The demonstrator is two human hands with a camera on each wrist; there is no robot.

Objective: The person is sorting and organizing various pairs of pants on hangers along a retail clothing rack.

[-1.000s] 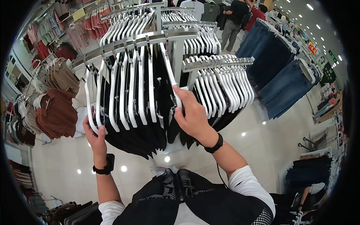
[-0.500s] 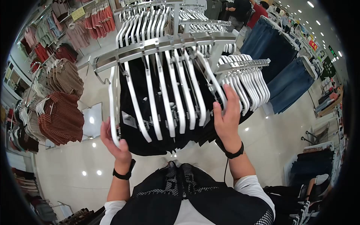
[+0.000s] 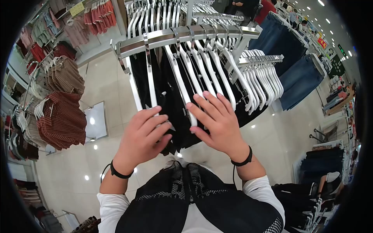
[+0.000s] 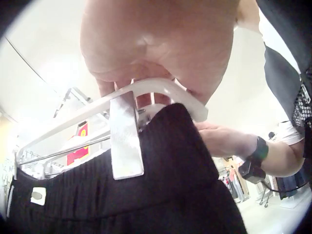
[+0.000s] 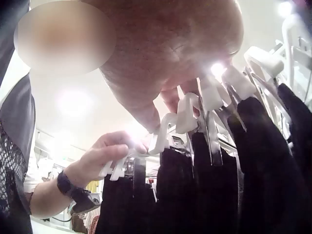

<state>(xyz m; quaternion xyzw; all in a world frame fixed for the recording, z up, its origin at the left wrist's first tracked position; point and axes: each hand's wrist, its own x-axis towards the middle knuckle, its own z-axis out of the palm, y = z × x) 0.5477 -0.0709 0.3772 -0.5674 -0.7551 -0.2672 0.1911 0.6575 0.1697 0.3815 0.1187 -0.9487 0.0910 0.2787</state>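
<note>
Black elasticated-waist garments [image 4: 165, 146] hang from white clip hangers [image 3: 179, 83] on a metal rail. Toward the rail's left side, my left hand [image 3: 142, 138] rests over the front end of a hanger, its fingers lying across it. The left wrist view has that hanger's white arm [image 4: 156, 85] under the palm, with a silver clip [image 4: 126, 141] on the black waistband. My right hand [image 3: 219, 126] spreads its fingers over the ends of several hangers further right. Its thumb [image 5: 146, 117] touches the end of one hanger in the right wrist view.
The curved metal rail [image 3: 155, 40] runs across in front of me. More white hangers [image 3: 268, 83] crowd a lower rail to the right, near hanging jeans [image 3: 305, 81]. Checked garments [image 3: 62, 120] hang at the left, above a tiled floor [image 3: 66, 171]. People stand at the back.
My left hand has left the leftmost hanger's outer side and come right, onto another hanger's front end. My right hand has shifted left and spread over several hangers. The leftmost hangers stand closer together.
</note>
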